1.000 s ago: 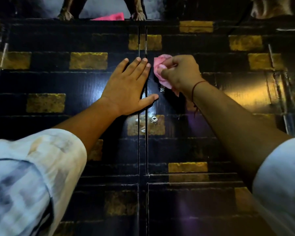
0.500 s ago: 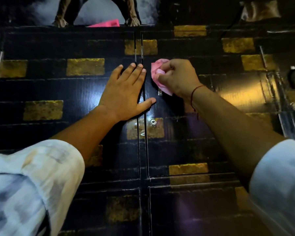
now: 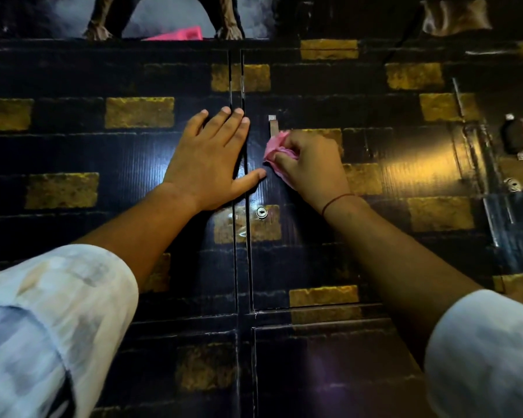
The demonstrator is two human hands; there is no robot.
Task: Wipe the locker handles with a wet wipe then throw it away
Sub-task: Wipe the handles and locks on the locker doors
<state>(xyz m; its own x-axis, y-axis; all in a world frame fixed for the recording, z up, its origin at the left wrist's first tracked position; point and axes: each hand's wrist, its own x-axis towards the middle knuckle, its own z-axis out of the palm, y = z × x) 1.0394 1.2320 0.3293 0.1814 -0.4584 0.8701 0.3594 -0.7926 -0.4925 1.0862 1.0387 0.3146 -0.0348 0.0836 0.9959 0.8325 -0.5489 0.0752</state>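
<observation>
I am pressing my left hand (image 3: 212, 159) flat against the left locker door (image 3: 103, 152), fingers straight and lying side by side toward twelve o'clock, thumb spread out toward three o'clock and reaching across the gap between the doors. My right hand (image 3: 311, 164) is pinching the crumpled pink wet wipe (image 3: 274, 146) between curled fingers and thumb, holding it against the right locker door (image 3: 375, 236). The wipe is sitting at the lower end of the thin metal handle (image 3: 272, 125), whose upper part is showing bare at twelve o'clock from the wipe; the wipe is just beside my left thumb tip, at its one o'clock. A round keyhole (image 3: 261, 211) is lying at six o'clock from the wipe, below both hands. A red thread (image 3: 334, 201) is circling my right wrist. Both doors are carrying a dark brick pattern with gold blocks. A pink packet (image 3: 178, 34) is peeking over the locker's top edge at twelve o'clock.
</observation>
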